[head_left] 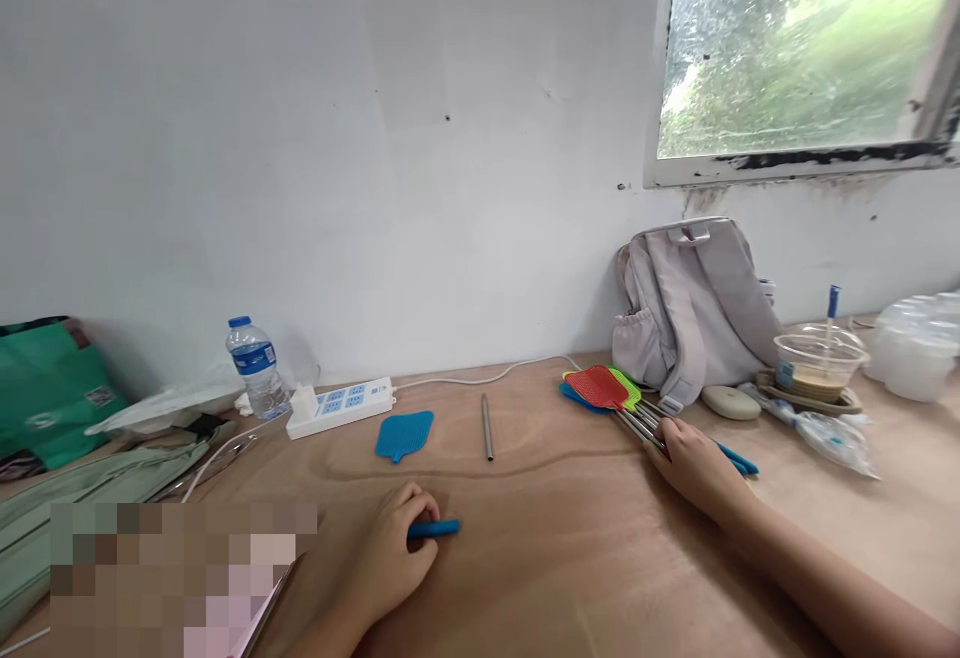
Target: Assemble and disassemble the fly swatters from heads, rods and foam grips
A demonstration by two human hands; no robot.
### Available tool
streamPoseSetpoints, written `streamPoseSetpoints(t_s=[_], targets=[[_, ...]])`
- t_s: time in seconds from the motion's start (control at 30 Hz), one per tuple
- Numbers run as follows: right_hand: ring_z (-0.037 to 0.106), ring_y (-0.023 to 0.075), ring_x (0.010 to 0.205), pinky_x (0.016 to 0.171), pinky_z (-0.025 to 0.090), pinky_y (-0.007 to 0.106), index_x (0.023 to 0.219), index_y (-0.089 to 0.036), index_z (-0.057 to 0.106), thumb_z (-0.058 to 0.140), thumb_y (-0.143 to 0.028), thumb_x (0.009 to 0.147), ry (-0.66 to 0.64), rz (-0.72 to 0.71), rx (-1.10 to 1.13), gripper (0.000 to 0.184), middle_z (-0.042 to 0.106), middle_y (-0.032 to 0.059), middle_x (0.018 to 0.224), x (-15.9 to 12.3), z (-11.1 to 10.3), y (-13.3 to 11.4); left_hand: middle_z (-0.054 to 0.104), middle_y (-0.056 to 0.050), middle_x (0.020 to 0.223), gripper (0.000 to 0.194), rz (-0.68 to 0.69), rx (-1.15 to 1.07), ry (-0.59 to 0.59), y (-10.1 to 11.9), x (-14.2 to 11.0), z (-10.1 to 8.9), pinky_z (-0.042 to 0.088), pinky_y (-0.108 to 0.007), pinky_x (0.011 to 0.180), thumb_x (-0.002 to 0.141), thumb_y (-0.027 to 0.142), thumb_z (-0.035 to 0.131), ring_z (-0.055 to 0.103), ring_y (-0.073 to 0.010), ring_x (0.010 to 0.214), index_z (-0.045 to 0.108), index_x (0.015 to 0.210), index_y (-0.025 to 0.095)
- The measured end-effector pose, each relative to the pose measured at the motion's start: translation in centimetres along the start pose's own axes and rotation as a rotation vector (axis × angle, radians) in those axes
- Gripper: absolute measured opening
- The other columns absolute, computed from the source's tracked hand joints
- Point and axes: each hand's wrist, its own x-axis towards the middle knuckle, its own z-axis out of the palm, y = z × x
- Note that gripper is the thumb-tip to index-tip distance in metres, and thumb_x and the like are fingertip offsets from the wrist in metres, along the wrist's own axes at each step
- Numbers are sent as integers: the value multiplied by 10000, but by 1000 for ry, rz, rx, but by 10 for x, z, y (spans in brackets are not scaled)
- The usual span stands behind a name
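My left hand [394, 548] rests on the wooden table [555, 538] with its fingers curled round a short blue handle piece [435, 529]. Beyond it lie a blue fly-swatter head [405, 434] and a thin metal rod [487, 426], apart from each other. My right hand [694, 463] is closed over the metal rods of a bundle of fly swatters [600, 388], whose red, green and blue heads point toward the wall. Blue handle ends [739, 460] stick out to the right of that hand.
A white power strip [341, 406] and a water bottle [255, 366] stand at the back left, near green bags [52, 388]. A grey backpack [694, 313] leans on the wall at right, beside a plastic bowl [817, 363], a pale case [731, 402] and plastic containers [919, 343].
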Motion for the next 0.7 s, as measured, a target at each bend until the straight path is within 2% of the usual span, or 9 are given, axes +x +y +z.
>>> streamPoseSetpoints(t_s=[0.13,0.33,0.5,0.7], targets=[[593,255,717,645,415,333,749,-140,493,403,-285,863,5,-17,-106,206,594,145,758,-1,5,-2,510,-7,795,220,-5,7,11,3,-1,-2,392,-280,704,590,42,386,515,-176,787,486,691,209],[562,223,638,587,385,323,725,-159,466,381,-233,887,97,-78,-160,198,551,97,698,0,10,2,521,-10,813,232,18,22,42,3,-3,-3,394,-291,722,577,53,407,516,-185,809,504,718,208],[522,204,616,570,364,315,708,-184,436,347,-282,903,221,-119,-141,236,520,68,691,1,-2,-6,532,-13,858,191,19,-23,69,6,-5,-6,403,-296,742,631,97,425,523,-188,838,523,748,212],[515,206,640,613,366,322,738,-183,450,281,-305,925,327,-225,-55,280,522,64,694,-3,-19,-31,550,-24,872,139,14,8,68,7,-6,-6,405,-311,758,675,143,448,527,-202,860,536,757,213]])
